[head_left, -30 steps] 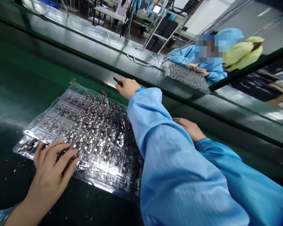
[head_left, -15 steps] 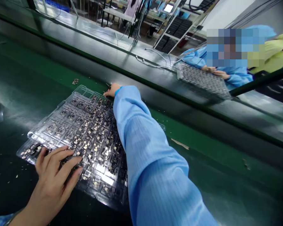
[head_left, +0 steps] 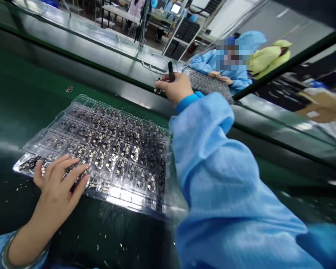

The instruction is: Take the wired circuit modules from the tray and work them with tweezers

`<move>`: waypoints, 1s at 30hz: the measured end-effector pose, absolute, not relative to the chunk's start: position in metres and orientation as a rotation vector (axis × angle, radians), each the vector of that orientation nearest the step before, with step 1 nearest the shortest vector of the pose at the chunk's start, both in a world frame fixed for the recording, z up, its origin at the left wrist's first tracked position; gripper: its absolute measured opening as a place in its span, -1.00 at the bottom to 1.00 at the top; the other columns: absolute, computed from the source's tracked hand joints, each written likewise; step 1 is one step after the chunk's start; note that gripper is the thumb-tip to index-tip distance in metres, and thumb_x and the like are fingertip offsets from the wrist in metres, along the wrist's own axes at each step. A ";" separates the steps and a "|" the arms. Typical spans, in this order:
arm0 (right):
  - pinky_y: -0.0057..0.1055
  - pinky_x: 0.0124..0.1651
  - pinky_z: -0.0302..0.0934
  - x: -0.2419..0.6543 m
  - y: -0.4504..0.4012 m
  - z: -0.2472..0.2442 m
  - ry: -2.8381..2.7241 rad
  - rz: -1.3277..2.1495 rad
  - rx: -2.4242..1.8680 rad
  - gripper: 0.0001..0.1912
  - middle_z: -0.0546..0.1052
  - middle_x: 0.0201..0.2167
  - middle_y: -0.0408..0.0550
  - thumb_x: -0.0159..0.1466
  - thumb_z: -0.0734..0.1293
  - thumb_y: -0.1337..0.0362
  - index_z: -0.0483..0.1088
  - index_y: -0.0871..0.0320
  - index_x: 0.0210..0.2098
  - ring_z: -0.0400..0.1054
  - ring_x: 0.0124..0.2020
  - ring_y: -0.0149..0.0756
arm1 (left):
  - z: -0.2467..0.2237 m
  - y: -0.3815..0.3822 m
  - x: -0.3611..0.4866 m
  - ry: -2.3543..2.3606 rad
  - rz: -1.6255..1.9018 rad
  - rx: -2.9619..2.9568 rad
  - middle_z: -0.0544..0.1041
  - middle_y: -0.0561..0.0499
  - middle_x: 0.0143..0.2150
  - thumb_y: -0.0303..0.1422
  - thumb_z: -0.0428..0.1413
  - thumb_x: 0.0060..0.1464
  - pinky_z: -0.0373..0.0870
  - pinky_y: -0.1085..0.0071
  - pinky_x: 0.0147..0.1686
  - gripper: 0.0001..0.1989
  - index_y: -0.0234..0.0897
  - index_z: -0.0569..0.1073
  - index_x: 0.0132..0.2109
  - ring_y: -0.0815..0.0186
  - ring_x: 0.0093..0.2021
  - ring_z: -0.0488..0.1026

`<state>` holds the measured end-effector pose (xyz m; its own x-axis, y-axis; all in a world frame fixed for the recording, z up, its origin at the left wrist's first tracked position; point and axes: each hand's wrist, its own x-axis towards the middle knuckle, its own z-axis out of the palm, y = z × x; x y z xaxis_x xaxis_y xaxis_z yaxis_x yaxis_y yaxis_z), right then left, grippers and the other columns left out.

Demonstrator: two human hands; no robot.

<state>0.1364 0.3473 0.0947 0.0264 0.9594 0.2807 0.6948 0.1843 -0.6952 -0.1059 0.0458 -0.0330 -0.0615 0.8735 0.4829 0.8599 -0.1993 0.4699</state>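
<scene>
Working at a clear plastic tray (head_left: 46,131) of circuit boards (head_left: 112,157), which lies flat toward the left of the green surface (head_left: 30,86). Left hand (head_left: 57,185) is spread, fingers resting on the boards at the tray's near left corner, nothing visibly held. Right hand (head_left: 175,87) sits beyond the tray, at the far edge of the surface, pinching a short black tool (head_left: 171,71) upright; tweezers or a pen, cannot tell which. Small dark pieces (head_left: 158,85) lie just beside those fingers. Step in hand looks like close work with that tool at the far edge; a next move there calls for a fine, steady pinch. Boards sit in rows of pockets, gold pads glinting. Loose flecks (head_left: 106,243) dot the surface near the left hand. Blue sleeve (head_left: 212,175) covers the right arm. Across the line, a co-worker's hands (head_left: 220,77) rest at a second tray (head_left: 208,83).
</scene>
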 end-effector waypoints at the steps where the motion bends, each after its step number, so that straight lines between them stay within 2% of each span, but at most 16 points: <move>1: -0.42 -0.39 0.20 0.145 0.326 0.102 -1.720 0.507 -1.495 -0.86 0.40 -0.51 -0.14 0.03 0.41 0.40 0.35 0.21 -0.43 0.28 -0.46 -0.40 | -0.031 0.044 -0.105 1.992 1.161 2.152 0.42 -0.14 0.02 -0.41 0.19 0.02 -0.08 -0.13 0.24 -0.69 -0.14 0.45 -0.04 -0.05 0.17 0.27; 4: -0.46 -0.43 0.16 0.164 0.245 0.112 -1.723 0.683 -1.376 -0.84 0.39 -0.55 -0.18 0.02 0.43 0.39 0.36 0.22 -0.45 0.21 -0.52 -0.48 | -0.018 0.035 -0.093 1.977 1.388 2.081 0.40 -0.18 0.08 -0.42 0.20 0.02 -0.01 -0.08 0.25 -0.59 -0.20 0.39 0.05 -0.02 0.18 0.29; 6: -0.47 -0.44 0.15 0.172 0.185 0.111 -1.731 0.801 -1.350 -0.82 0.40 -0.55 -0.19 0.02 0.45 0.31 0.38 0.22 -0.43 0.20 -0.53 -0.49 | -0.007 0.025 -0.078 1.810 1.538 1.876 0.46 -0.14 0.02 -0.43 0.18 0.03 0.20 0.05 0.18 -0.63 -0.21 0.40 0.03 0.06 0.10 0.38; 9: -0.47 -0.43 0.18 0.174 0.097 0.101 -1.691 0.871 -1.325 -0.78 0.44 -0.50 -0.18 0.02 0.47 0.23 0.41 0.19 -0.40 0.27 -0.50 -0.46 | 0.005 0.011 -0.045 1.342 1.285 1.519 0.54 -0.09 -0.05 -0.39 0.05 0.18 0.48 0.27 -0.07 -0.68 -0.21 0.33 0.09 0.24 -0.13 0.54; 12: -0.51 -0.55 0.10 0.167 0.029 0.083 -1.613 0.959 -1.354 -0.84 0.41 -0.55 -0.20 0.08 0.43 0.23 0.43 0.15 -0.38 0.19 -0.59 -0.50 | 0.008 -0.001 -0.011 0.976 1.135 1.346 0.51 -0.13 0.06 -0.36 0.07 0.17 0.45 0.36 0.01 -0.63 -0.23 0.31 0.12 0.25 0.01 0.50; 14: -0.52 -0.59 0.05 0.162 0.001 0.067 -1.505 0.995 -1.365 -0.86 0.36 -0.61 -0.23 0.11 0.41 0.21 0.44 0.13 -0.39 0.13 -0.63 -0.51 | 0.005 -0.008 0.005 0.909 1.123 1.293 0.52 -0.11 0.05 -0.37 0.12 0.13 0.44 0.40 0.03 -0.65 -0.23 0.35 0.08 0.26 0.04 0.48; 17: -0.51 -0.55 0.13 0.160 -0.020 0.044 -1.294 1.076 -1.375 -0.84 0.38 -0.61 -0.21 0.11 0.41 0.17 0.43 0.12 -0.40 0.22 -0.59 -0.46 | 0.001 -0.015 0.017 0.961 1.106 1.319 0.60 -0.02 -0.15 -0.39 0.12 0.12 0.51 0.49 -0.16 -0.79 -0.23 0.44 -0.07 0.33 -0.17 0.56; 20: -0.50 -0.49 0.20 0.164 -0.027 0.026 -1.185 1.147 -1.378 -0.81 0.43 -0.57 -0.19 0.09 0.42 0.14 0.43 0.12 -0.40 0.29 -0.54 -0.43 | -0.001 -0.019 0.019 1.058 1.079 1.367 0.59 0.05 -0.33 -0.39 0.13 0.10 0.50 0.54 -0.31 -0.88 -0.25 0.48 -0.17 0.39 -0.35 0.55; 24: -0.50 -0.45 0.22 0.173 -0.035 0.014 -1.170 1.142 -1.363 -0.77 0.50 -0.49 -0.17 0.09 0.41 0.11 0.45 0.10 -0.32 0.30 -0.53 -0.45 | -0.001 -0.023 0.021 1.141 1.083 1.286 0.57 0.07 -0.42 -0.35 0.16 0.06 0.48 0.54 -0.39 -0.86 -0.27 0.48 -0.20 0.39 -0.42 0.52; 30: -0.46 -0.39 0.29 0.175 -0.045 0.005 -1.195 1.124 -1.345 -0.76 0.54 -0.41 -0.13 0.14 0.38 0.11 0.45 0.10 -0.25 0.38 -0.48 -0.40 | -0.002 -0.027 0.029 1.115 1.088 1.247 0.55 0.08 -0.41 -0.37 0.16 0.07 0.45 0.56 -0.38 -0.87 -0.27 0.50 -0.20 0.42 -0.41 0.49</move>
